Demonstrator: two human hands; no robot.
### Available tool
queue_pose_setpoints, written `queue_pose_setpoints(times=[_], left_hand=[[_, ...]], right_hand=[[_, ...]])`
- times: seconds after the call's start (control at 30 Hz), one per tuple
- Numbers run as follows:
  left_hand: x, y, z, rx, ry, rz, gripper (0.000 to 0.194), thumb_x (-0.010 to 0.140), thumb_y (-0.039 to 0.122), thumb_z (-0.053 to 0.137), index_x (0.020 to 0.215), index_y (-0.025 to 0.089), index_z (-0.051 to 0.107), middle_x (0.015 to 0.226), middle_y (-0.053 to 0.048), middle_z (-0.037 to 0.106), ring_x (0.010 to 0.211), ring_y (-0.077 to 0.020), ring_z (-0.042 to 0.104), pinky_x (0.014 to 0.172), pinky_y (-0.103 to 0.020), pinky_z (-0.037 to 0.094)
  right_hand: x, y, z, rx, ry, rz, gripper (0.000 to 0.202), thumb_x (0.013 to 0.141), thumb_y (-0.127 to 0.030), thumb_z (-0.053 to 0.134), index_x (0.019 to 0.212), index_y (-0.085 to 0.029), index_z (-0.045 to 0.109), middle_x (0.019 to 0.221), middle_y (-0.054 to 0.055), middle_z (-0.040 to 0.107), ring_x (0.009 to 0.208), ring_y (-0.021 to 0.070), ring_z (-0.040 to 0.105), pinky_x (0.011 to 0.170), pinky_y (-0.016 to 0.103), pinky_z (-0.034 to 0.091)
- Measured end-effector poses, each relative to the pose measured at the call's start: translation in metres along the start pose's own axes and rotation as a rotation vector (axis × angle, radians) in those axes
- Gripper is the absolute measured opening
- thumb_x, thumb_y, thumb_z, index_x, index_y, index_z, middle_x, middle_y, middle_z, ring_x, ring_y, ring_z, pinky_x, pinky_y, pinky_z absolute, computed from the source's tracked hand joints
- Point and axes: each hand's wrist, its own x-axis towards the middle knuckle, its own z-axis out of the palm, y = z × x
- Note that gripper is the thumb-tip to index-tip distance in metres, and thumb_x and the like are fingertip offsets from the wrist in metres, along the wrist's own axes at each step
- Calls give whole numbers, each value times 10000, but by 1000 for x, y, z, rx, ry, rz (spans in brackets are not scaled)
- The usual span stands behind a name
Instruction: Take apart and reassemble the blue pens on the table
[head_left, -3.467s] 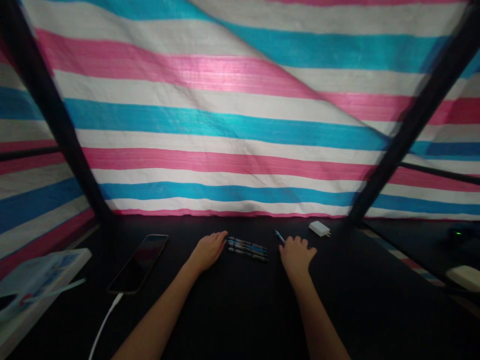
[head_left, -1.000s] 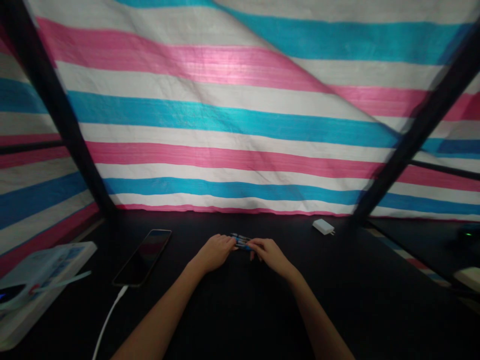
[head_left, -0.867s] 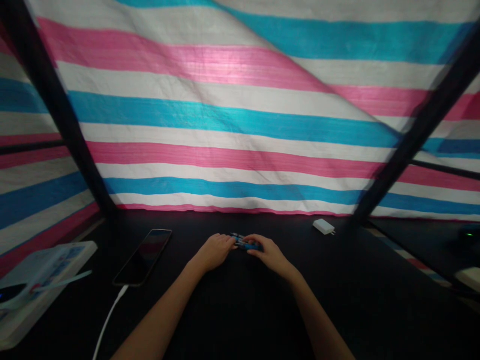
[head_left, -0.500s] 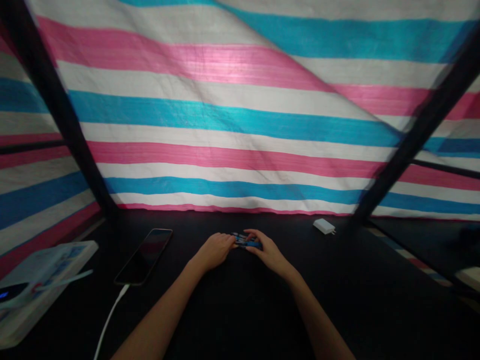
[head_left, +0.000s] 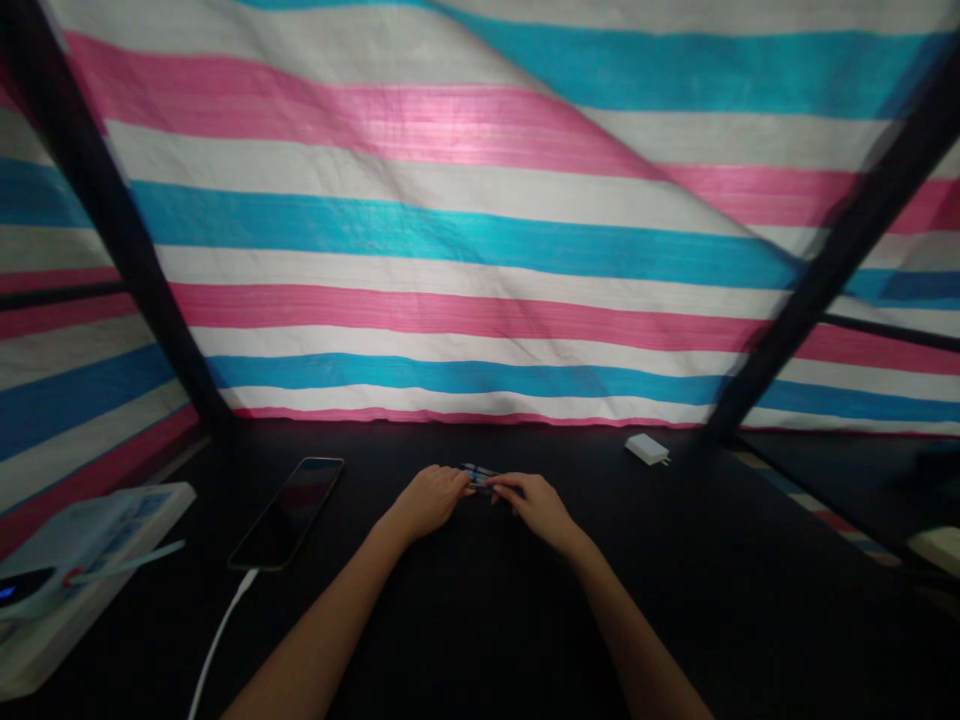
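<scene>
Several slim pens [head_left: 478, 472], blue and silvery, lie close together between my hands near the middle of the black table. The curled fingers of my left hand [head_left: 433, 497] are closed on their left ends. From the other side, my right hand [head_left: 537, 503] pinches at the right ends with thumb and fingers pressed together. A small dark tip shows just under those fingertips. My hands cover much of the pens, so their full shape is hidden.
To the left lies a dark phone [head_left: 289, 513] with a white cable [head_left: 223, 635] plugged in. A white box-like device [head_left: 97, 570] sits at the far left. A white charger plug [head_left: 646, 449] rests at the back right. Black frame posts and striped sheeting [head_left: 465, 300] enclose the table [head_left: 480, 620].
My right fingers have closed from a spread grip into a tighter pinch. The blue piece that showed under them is now out of sight. My left hand has stayed in place.
</scene>
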Motion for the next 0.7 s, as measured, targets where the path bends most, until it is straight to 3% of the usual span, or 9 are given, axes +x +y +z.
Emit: queue_pose_setpoints(times=[0.13, 0.37, 0.7], left_hand=[[0, -5, 0, 26, 20, -68, 162, 909, 241, 365, 865, 163, 501, 813, -32, 593, 746, -172, 557, 679, -295, 391], [0, -7, 0, 31, -1, -86, 165, 910, 256, 371, 898, 163, 506, 841, -30, 589, 777, -166, 550, 703, -293, 392], [0, -6, -1, 23, 28, -82, 131, 906, 238, 384, 902, 165, 493, 839, -21, 587, 755, -161, 547, 692, -286, 383]], right_hand=[[-1, 3, -11, -127, 109, -6, 246, 810, -263, 448, 947, -289, 651, 956, -11, 637, 870, 159, 565, 763, 275, 395], [-2, 7, -21, -146, 163, 60, 241, 800, -256, 443, 905, -286, 658, 931, -13, 624, 861, 159, 560, 761, 275, 390], [-2, 7, -19, -113, 148, 9, 242, 797, -243, 448, 909, -264, 662, 926, 5, 629, 845, 166, 564, 763, 283, 399]])
